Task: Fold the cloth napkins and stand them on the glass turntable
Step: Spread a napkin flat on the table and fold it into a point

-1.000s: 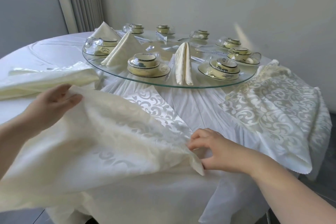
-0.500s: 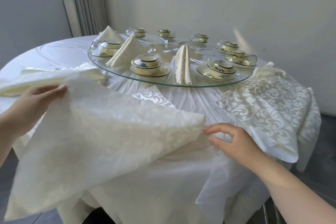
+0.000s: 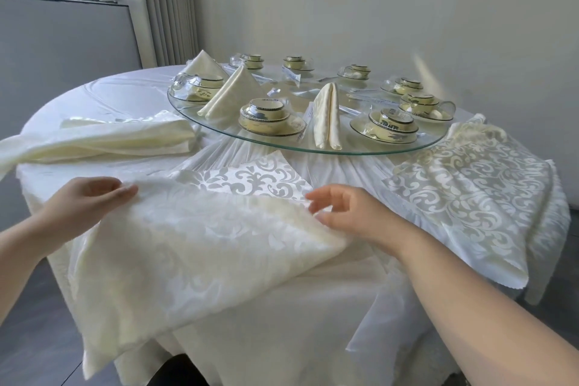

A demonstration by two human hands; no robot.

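Our left hand's (image 3: 78, 204) fingertips (image 3: 125, 193) lie close together and nearly straight on the far-left edge of the cream damask napkin (image 3: 194, 244). The thumb is hidden, so we cannot tell whether that edge is pinched. Our right hand (image 3: 354, 216) has its fingers loosely bent and spread. The forefinger is lifted off the cloth, the thumb (image 3: 326, 218) touches the napkin's right edge, and nothing is clasped.

The napkin is doubled over between our hands on the near part of the white tablecloth (image 3: 94, 97). Its patterned corner (image 3: 260, 175) shows beyond the fold, and its near-left part hangs over the table's edge.

Beyond it is the glass turntable (image 3: 313, 151). Three folded napkins stand there: one at front centre (image 3: 327, 116), two at the left (image 3: 228, 94) (image 3: 206, 64), among stacked bowls on saucers (image 3: 266, 117). A spread napkin (image 3: 470, 191) drapes the table's right side, and a folded one (image 3: 103, 138) lies at the left.
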